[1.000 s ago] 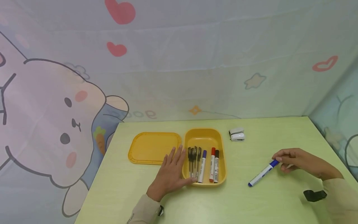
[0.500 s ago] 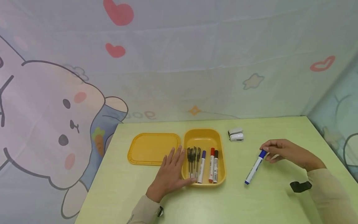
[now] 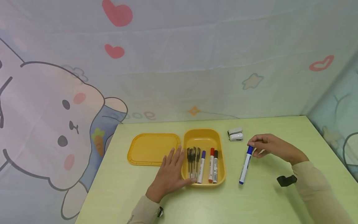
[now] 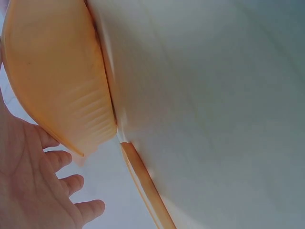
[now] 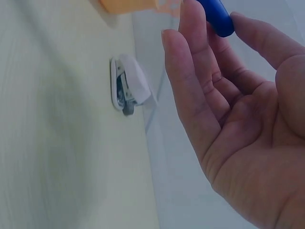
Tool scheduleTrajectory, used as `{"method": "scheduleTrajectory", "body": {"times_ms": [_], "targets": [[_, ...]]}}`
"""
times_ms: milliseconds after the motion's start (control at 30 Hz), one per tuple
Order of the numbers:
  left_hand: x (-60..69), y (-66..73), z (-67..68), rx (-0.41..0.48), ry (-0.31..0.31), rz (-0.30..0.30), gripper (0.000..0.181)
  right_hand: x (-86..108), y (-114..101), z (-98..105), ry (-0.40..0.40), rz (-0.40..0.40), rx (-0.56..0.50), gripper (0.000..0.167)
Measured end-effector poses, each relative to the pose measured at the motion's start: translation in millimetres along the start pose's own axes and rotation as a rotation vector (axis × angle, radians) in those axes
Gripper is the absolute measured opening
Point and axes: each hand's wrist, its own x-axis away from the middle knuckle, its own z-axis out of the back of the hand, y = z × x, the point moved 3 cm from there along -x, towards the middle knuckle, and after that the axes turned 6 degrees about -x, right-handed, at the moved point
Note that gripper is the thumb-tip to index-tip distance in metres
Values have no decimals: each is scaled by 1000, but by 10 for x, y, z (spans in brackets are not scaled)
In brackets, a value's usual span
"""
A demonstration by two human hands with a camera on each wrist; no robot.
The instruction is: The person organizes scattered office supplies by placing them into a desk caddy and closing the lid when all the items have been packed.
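My right hand (image 3: pixel 270 147) pinches a blue-capped whiteboard marker (image 3: pixel 245 168) by its cap, the white barrel slanting down toward me. In the right wrist view the blue cap (image 5: pixel 217 17) sits between thumb and fingertips. With fingers spread, my left hand (image 3: pixel 169 178) rests against the left side of a yellow box (image 3: pixel 202 133); the left wrist view has the fingers along the box wall (image 4: pixel 62 71). Inside lie several black-capped pens (image 3: pixel 194 161), another blue-capped marker (image 3: pixel 201 168), a red marker (image 3: pixel 211 165) and a black marker (image 3: pixel 215 166).
The yellow lid (image 3: pixel 153 149) lies flat left of the box. Two small staplers (image 3: pixel 236 135) sit to the box's right, behind the held marker. A printed curtain (image 3: pixel 179 62) hangs behind the pale green table (image 3: pixel 207 205).
My right hand has carried the blue-capped marker leftward, nearer the box, and slightly away from me; the marker has turned more upright in the head view. The left hand stays against the box.
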Motion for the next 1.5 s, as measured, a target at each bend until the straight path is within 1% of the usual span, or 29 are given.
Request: {"method": "scheduleTrajectory", "body": {"times_ms": [167,433,633,800,1033,1200,1333,1500], "targets": [[3,0,-4,-4,0,2,115,-102,-95,-50,-16,14,-4,35],[10,5,16,-17,4,-8,116,-258,-270,-158,-14,19,24,35],[10,5,19,-26,13,-14,116,-378,-374,-239,-44,32,23,35],[8,1,18,-34,6,-12,117,-504,-448,-316,-65,41,33,38],[6,3,25,-36,20,-23,118,-682,-510,-471,-76,41,39,38],[6,-2,22,-45,16,-20,117,-799,-529,-585,-81,43,29,36],[4,-5,19,-59,23,-21,117,-868,-531,-660,-86,44,33,37],[0,-4,25,-49,30,-24,117,-922,-533,-748,-86,33,49,40]]}}
